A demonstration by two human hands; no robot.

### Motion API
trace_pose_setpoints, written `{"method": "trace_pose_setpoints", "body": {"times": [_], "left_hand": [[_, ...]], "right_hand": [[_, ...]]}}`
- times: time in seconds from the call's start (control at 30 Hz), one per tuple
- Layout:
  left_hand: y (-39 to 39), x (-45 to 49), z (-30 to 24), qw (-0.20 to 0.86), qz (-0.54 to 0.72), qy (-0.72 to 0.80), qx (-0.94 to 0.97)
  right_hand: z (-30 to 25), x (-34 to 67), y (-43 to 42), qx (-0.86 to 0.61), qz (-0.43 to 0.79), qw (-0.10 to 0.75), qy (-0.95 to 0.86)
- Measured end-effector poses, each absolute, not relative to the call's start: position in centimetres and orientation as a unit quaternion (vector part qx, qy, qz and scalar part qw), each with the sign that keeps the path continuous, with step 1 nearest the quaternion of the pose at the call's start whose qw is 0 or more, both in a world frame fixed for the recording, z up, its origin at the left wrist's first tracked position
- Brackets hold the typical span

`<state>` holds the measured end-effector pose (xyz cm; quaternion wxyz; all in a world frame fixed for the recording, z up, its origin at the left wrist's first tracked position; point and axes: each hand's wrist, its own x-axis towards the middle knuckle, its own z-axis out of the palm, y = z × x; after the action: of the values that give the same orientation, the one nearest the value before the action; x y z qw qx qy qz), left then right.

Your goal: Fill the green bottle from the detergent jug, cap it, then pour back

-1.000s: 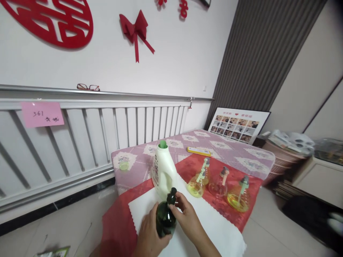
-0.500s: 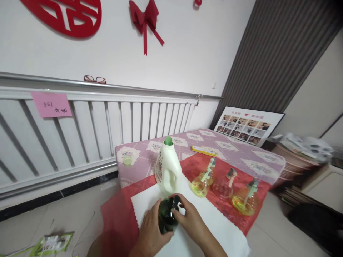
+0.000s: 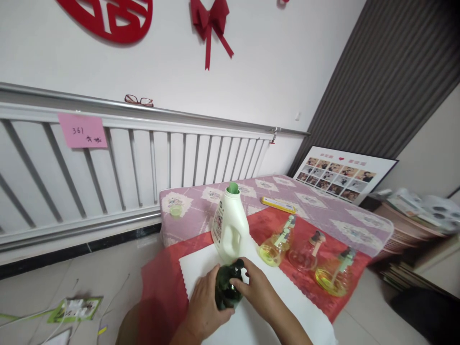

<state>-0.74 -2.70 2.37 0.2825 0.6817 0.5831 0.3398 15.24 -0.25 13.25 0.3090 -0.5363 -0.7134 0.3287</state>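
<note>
A dark green round bottle [image 3: 225, 287] stands on a white cloth [image 3: 266, 316] at the near edge of the table. My left hand [image 3: 207, 306] wraps around its body from the left. My right hand [image 3: 258, 290] pinches the dark cap at its top. Just behind the green bottle stands a tall white jug [image 3: 230, 229] with a green cap.
Three clear round bottles with yellow liquid [image 3: 275, 249], [image 3: 306, 254], [image 3: 332, 277] stand on the red cloth [image 3: 266, 223] to the right. A small green cap [image 3: 176, 210] and a yellow flat box [image 3: 279, 204] lie farther back. A white radiator [image 3: 143, 163] lines the wall; papers [image 3: 75, 309] lie on the floor.
The green bottle has been lowered from a raised, tilted hold down onto the white cloth. Both hands stay on it. The camera view has shifted left and down.
</note>
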Motion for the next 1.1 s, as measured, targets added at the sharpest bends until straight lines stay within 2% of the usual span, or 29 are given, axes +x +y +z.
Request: {"method": "trace_pose_setpoints", "body": {"times": [0.13, 0.3, 0.6, 0.87, 1.1], "left_hand": [[-2.8, -0.7, 2.3, 0.283, 0.343, 0.580, 0.682], [-2.8, -0.7, 2.5, 0.281, 0.343, 0.578, 0.684], [-2.6, -0.4, 1.4, 0.262, 0.344, 0.573, 0.696], [-2.5, -0.5, 1.4, 0.268, 0.329, 0.585, 0.691], [-2.7, -0.5, 1.8, 0.271, 0.318, 0.597, 0.685]], "right_hand": [[12.9, 15.0, -0.5, -0.542, 0.356, 0.326, -0.688], [12.1, 15.1, -0.8, -0.490, 0.446, 0.392, -0.638], [10.2, 13.5, -0.7, -0.548, 0.351, 0.439, -0.619], [10.7, 14.6, -1.3, -0.498, 0.347, 0.414, -0.679], [9.8, 13.6, -0.8, -0.565, 0.329, 0.433, -0.620]]}}
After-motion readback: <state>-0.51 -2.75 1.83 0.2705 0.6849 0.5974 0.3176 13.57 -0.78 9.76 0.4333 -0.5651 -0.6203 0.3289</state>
